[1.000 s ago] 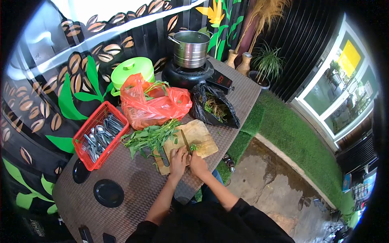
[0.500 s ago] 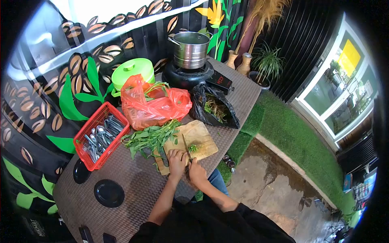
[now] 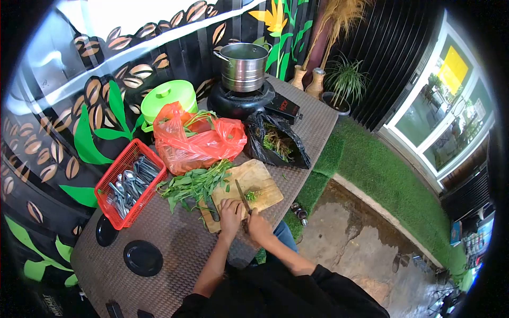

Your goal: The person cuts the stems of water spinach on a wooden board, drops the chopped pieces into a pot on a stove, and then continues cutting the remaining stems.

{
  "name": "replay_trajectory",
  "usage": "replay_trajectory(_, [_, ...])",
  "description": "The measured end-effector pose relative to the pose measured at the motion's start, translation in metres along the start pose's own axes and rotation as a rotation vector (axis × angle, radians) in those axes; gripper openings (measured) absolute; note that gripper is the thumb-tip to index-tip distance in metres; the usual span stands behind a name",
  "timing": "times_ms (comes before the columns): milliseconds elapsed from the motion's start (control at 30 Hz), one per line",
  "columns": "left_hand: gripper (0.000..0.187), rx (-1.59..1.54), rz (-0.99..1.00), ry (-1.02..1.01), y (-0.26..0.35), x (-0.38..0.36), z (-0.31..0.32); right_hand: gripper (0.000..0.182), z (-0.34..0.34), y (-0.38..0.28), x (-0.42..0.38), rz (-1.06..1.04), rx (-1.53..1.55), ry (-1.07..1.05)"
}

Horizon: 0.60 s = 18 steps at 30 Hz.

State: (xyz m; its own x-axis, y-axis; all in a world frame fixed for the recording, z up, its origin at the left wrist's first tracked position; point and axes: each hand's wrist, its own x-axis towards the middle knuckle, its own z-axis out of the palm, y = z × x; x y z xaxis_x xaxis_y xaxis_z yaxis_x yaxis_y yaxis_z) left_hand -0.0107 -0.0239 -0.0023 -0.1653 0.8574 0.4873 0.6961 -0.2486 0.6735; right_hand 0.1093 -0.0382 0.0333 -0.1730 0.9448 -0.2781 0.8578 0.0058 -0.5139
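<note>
My right hand (image 3: 259, 228) grips the handle of a knife (image 3: 243, 196), whose blade points away from me over a wooden cutting board (image 3: 268, 184). Left of the blade, my left hand (image 3: 230, 216) rests on the board with its fingers curled together. Whatever lies under those fingers is hidden. A small heap of chopped greens (image 3: 252, 195) sits just right of the blade. Long leafy greens (image 3: 193, 184) are piled at the board's left edge, partly over it.
Behind the board stand a red plastic bag (image 3: 199, 146) and a black bag of stems (image 3: 278, 140). A red basket (image 3: 110, 209) holds cutlery. Farther back are a lime-green lidded pot (image 3: 168, 98) and a steel pot (image 3: 244, 69) on a stove (image 3: 222, 100). Black plates (image 3: 143, 258) lie at left.
The head view has shifted slightly. The knife's tip leans a little more to the left, and both hands stay in nearly the same place on the board.
</note>
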Motion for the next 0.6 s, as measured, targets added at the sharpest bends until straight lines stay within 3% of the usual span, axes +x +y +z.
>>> replay_trajectory(267, [0.015,0.061,-0.001,-0.007,0.002,0.0,0.0,0.035,0.002,0.007,0.014,-0.099,0.018,0.094])
replay_trajectory(400, [0.016,0.046,-0.006,-0.028,-0.011,-0.001,0.003,0.035,0.006,0.004,0.001,0.003,0.012,0.031])
replay_trajectory(467, [0.023,-0.13,-0.21,-0.053,-0.014,-0.001,0.004,0.035,0.005,0.006,0.009,-0.006,0.023,0.024])
replay_trajectory(600, [0.033,-0.15,-0.205,-0.02,0.0,0.002,-0.004,0.033,-0.002,0.006,0.021,-0.099,-0.021,0.018])
